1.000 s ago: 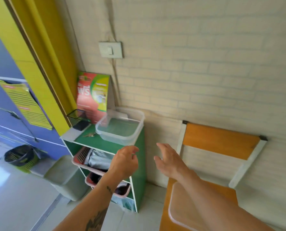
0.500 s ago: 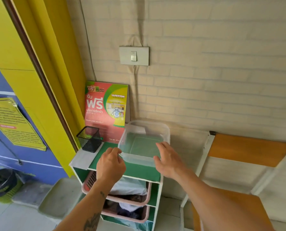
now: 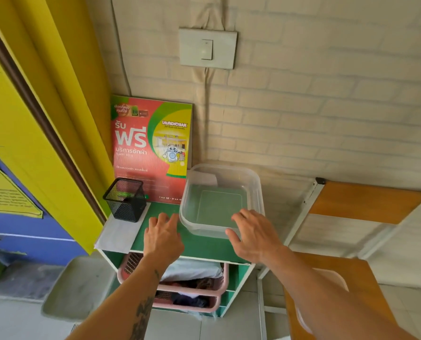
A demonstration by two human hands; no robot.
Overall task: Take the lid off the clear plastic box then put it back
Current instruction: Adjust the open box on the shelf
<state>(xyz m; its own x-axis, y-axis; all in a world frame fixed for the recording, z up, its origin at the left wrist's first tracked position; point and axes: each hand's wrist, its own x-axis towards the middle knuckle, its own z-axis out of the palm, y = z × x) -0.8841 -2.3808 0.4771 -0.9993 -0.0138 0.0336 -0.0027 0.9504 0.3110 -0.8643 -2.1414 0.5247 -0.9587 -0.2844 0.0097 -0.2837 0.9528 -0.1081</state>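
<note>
We judge this the opening step: the lid (image 3: 220, 192) sits on the clear plastic box (image 3: 221, 201) at frame centre, on the green tabletop (image 3: 199, 246) of a small shelf unit. Our right hand (image 3: 253, 235) rests on its near right corner, fingers (image 3: 239, 218) spread and holding nothing. Our left hand (image 3: 163, 238) lies just left of the box, loosely curled and empty; contact is unclear. Next we need a grip under the rim. Behind runs a brick wall (image 3: 327, 106); a red poster (image 3: 150, 148) and mesh cup (image 3: 126, 200) stand centre-left.
</note>
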